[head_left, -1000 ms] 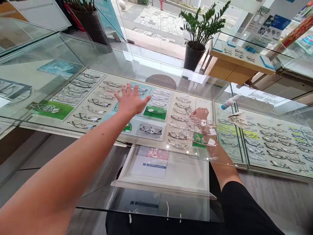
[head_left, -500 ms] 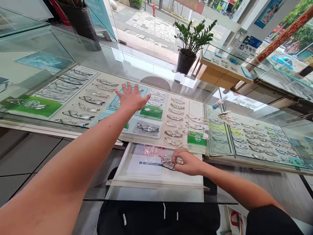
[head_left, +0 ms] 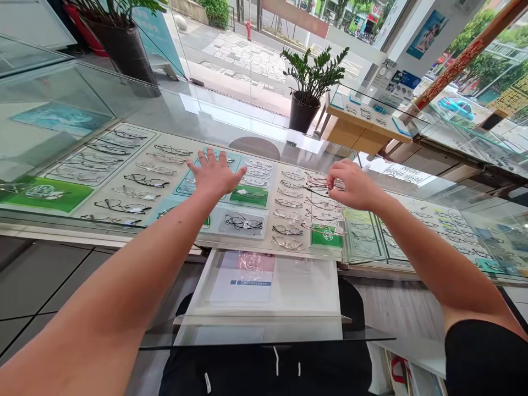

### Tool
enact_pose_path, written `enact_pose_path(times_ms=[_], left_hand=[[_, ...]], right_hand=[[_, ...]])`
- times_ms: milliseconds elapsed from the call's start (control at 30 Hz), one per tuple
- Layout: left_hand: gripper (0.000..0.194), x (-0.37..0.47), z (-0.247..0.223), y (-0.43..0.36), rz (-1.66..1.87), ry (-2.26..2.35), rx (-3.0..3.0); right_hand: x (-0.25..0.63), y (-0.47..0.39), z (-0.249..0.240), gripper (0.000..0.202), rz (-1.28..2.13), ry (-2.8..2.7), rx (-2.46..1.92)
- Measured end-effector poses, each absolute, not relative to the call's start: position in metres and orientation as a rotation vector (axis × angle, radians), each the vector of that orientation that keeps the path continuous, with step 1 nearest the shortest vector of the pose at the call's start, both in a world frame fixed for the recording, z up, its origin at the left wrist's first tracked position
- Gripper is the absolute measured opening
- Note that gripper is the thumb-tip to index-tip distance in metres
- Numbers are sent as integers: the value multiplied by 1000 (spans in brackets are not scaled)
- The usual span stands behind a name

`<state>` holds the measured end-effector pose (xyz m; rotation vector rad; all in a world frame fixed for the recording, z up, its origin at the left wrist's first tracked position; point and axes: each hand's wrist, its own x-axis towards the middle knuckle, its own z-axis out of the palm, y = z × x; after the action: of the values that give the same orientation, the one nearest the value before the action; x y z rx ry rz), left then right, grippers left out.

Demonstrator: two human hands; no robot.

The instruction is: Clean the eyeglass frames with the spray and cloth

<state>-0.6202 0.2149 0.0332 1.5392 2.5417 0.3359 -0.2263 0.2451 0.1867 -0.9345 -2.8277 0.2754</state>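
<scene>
The left hand (head_left: 214, 175) lies flat and open, fingers spread, on the glass top (head_left: 173, 110) of a display case, about the middle of its width and well back from the near edge; it holds nothing. Beneath it, under the glass, rows of frames (head_left: 124, 179) lie on a pale display board, with a green card (head_left: 249, 195) just to the right of the hand and a dark pair on a grey card (head_left: 243, 223) nearer the near edge. The right hand (head_left: 355, 186) is over the right part of the same case, near its right edge, with fingers closed in a pinch on a pair of glasses (head_left: 319, 187), a thin dark frame held just above the rows of frames there. Another green card (head_left: 328, 236) lies near the near edge, below that hand. At the near edge, in the middle, a white drawer (head_left: 305, 286) stands pulled out, with a sheet of paper (head_left: 243, 278) and a crumpled clear wrapper (head_left: 252, 259) in its left part. A second case (head_left: 445, 220) with more frames adjoins on the right. Beyond the far edge a potted plant (head_left: 307, 91) stands on the floor by the window, and a larger dark pot (head_left: 119, 47) stands at the far left.
</scene>
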Motion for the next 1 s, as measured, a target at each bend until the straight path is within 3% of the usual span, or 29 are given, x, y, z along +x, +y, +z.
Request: enact_pose_path(times_ms=[200, 400, 633, 867, 1000], left_hand=[[113, -616, 38, 212, 309, 2544, 1528], [112, -617, 36, 211, 327, 2539, 1547], [113, -617, 36, 212, 326, 2543, 1542], [112, -617, 37, 212, 310, 2564, 1540], [113, -618, 37, 212, 308, 2556, 1548]], right_hand=[[-222, 323, 119, 6, -39, -2923, -1138], [-215, 333, 91, 7, -67, -2883, -1177], [-212, 327, 84, 11, 35, -2840, -1229], [-196, 303, 107, 38, 126, -2785, -1241], [-152, 262, 121, 42, 68, -2597, -1229]])
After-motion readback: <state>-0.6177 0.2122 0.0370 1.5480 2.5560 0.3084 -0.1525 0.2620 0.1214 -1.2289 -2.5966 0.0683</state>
